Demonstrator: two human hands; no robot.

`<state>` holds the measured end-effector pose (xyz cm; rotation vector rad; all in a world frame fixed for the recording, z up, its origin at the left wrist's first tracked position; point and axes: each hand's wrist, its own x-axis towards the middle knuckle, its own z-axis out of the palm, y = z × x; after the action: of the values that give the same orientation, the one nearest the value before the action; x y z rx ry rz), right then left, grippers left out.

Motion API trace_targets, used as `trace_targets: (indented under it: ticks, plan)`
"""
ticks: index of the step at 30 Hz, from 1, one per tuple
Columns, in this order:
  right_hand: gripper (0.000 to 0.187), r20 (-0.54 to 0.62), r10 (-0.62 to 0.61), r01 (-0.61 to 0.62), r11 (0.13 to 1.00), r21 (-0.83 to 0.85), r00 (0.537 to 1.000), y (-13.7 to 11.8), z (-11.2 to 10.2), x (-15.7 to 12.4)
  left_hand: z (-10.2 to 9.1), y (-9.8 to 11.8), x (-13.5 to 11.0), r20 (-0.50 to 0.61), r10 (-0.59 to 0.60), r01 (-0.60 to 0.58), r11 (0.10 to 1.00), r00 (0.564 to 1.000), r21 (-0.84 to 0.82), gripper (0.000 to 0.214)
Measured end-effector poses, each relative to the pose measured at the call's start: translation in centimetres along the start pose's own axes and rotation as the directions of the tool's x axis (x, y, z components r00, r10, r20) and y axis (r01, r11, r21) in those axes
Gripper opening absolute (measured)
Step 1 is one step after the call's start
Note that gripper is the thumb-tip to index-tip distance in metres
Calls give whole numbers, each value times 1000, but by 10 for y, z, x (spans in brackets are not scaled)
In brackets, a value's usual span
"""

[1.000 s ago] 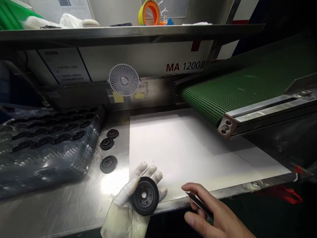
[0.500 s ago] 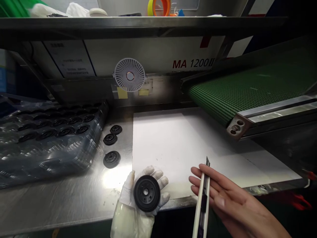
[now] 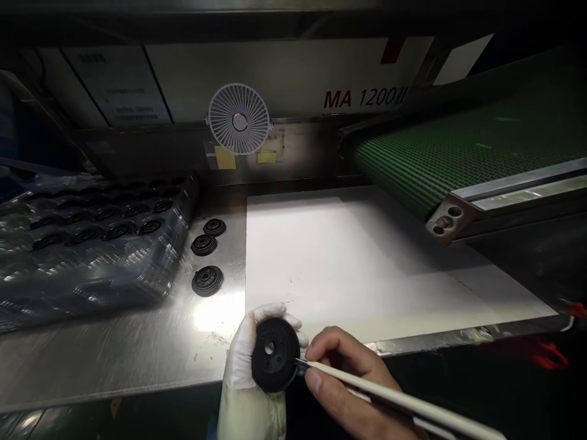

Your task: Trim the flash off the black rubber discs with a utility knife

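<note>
Gloved left hand (image 3: 241,354) clamps black pulley (image 3: 275,354), right hand (image 3: 343,373) pinches utility knife (image 3: 389,393) against it.

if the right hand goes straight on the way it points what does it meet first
The black disc held in the gloved left hand comes first. The tip of the knife in the right hand is already at the disc's rim, apparently touching, though depth is hard to judge.

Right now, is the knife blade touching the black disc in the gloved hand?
Touching. The head view shows the utility knife's blade meeting the rim of the black disc, held in the gloved left hand.
</note>
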<state>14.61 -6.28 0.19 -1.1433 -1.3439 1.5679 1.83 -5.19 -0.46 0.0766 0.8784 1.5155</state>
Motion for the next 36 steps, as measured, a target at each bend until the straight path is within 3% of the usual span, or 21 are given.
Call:
trace_targets:
  ticks: [3,11,18,26,36]
  plan:
    - [20,-51,-6,3,999,-53,999,4,0,6,5,0,-4,-57,36,-36,999,998,-8,17]
    - [26,-122,106,-97,992,78,987,10,5,2,-4,-7,-1,-234,18,12,992,972,125,15]
    - [27,-157,141,-118,982,147,977,6,7,1,12,-2,-17,-119,23,-6,990,993,143,19]
    - [26,-149,146,-123,981,148,978,7,8,1,3,-12,-22,-91,221,-183,933,971,310,22]
    - [28,-109,151,-137,983,123,982,12,7,1,-2,-13,-17,-113,161,-127,957,980,260,20]
